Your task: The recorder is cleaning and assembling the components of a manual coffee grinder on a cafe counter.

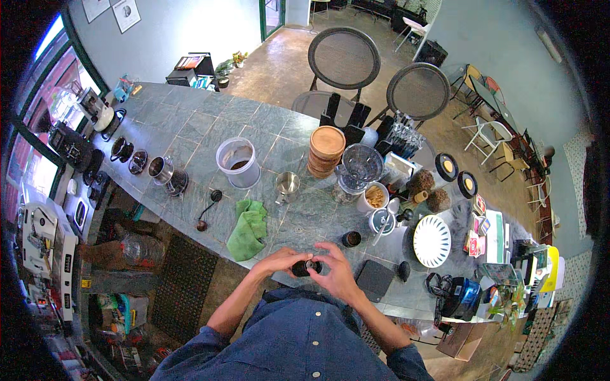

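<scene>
- Black, round & small: an item point(298, 269) is held btwn left hand point(284, 259) & right hand point(335, 272), at near edge of grey tiled counter point(305, 222).
- Grip: item is closed on by both hands, from approx. 10 & 3 o'clock; exact contact is partly hidden.
- Key relation (judged): item is flanked by both hands, neither clearly nearer; long axis can't be told, as it's seen approx. from above & part-covered.
- Around item: green cloth point(247, 230) is seen at 10 o'clock, dark cup point(351, 239) at 2, black pad point(375, 280) approx. 3, metal jug point(287, 184) approx. 12, well apart.
</scene>
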Demonstrator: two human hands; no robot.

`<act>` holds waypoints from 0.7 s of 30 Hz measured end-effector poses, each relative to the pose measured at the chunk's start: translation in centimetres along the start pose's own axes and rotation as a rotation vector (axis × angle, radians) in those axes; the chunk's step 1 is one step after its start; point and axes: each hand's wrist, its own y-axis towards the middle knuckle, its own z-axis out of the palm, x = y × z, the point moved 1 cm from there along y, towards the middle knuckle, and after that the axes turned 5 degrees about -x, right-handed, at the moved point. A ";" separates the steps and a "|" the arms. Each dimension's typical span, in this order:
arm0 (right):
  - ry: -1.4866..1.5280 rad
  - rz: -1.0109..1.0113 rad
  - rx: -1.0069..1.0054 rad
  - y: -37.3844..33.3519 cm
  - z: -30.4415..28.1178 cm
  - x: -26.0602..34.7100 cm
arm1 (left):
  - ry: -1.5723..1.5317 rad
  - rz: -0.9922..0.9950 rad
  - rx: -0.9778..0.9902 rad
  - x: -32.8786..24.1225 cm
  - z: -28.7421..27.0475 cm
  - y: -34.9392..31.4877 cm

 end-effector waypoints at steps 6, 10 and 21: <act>0.073 0.040 0.032 -0.1 -0.3 -0.3 | 0.034 -0.027 -0.008 -0.1 0.1 0.1; 0.078 0.036 0.074 0.0 -0.4 -0.5 | 0.018 -0.007 -0.002 -0.8 0.3 -0.4; 0.142 -0.003 0.113 0.5 -0.6 -0.6 | -0.031 0.016 0.006 -0.2 -0.1 0.0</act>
